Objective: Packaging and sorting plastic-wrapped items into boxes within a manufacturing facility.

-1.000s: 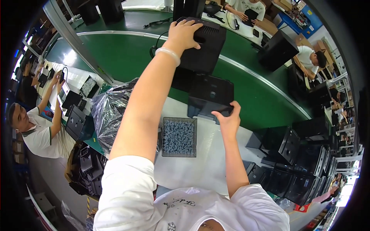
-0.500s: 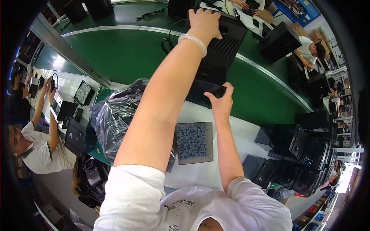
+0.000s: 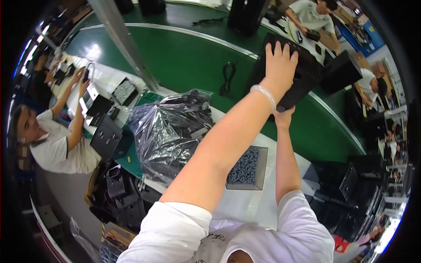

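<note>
A black box with slotted vents [image 3: 309, 70] is at the upper right of centre, over the green belt. My left hand [image 3: 280, 68] lies on it with the fingers spread over its upper face. A pale bangle circles that wrist. My right hand [image 3: 284, 118] grips the box's near lower edge, thumb showing; its other fingers are partly hidden. To the box's left, a looped black cable [image 3: 227, 79] rests on the green surface. Nearer to me stands a clear-walled tray [image 3: 262, 168] of small grey-blue pieces, partly behind my left forearm.
Dark parts fill a clear plastic bag [image 3: 166, 127] at left of centre. A metal post [image 3: 127, 44] rises behind it. Black boxes [image 3: 368, 175] are stacked at right, and another black box [image 3: 344, 72] stands beyond mine. Co-workers sit at the left [image 3: 57, 140] and far right.
The view has swung, shifting the scene rightward. In the picture, the vented box and both my hands sit farther right and slightly lower. My right hand is now closer to my left.
</note>
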The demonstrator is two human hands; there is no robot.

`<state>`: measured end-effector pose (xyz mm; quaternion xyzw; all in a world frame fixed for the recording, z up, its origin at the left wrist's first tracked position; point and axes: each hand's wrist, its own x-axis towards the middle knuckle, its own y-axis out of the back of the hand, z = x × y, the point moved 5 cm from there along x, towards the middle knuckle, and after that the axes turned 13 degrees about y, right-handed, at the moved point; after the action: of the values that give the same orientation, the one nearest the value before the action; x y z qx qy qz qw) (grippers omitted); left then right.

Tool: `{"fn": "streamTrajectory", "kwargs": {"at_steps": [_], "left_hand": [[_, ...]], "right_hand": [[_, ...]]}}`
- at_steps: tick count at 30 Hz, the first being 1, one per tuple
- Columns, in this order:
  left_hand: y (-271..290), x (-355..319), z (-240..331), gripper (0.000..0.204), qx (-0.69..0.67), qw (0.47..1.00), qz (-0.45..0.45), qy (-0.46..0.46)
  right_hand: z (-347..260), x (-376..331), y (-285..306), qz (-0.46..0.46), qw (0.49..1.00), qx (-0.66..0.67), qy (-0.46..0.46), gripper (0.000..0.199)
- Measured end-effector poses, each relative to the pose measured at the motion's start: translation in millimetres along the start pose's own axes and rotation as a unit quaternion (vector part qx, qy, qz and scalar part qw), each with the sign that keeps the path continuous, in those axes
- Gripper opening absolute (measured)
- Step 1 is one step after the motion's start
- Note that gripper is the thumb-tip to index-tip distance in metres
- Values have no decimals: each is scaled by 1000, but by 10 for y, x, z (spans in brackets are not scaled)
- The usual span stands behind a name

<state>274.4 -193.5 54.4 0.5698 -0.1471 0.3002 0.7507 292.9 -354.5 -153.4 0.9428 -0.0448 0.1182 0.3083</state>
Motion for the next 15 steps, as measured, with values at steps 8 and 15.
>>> {"fn": "streamTrajectory", "kwargs": {"at_steps": [8,15], "left_hand": [[-239,-47,-470,80,39,998,-53,-21],[413,-819,-634,54,-184,978,96,26]], "right_hand": [[-1626,-307,752,174,890,347,240,14],[-3720,-1835,1813,-247,501,561,611,8]]}}
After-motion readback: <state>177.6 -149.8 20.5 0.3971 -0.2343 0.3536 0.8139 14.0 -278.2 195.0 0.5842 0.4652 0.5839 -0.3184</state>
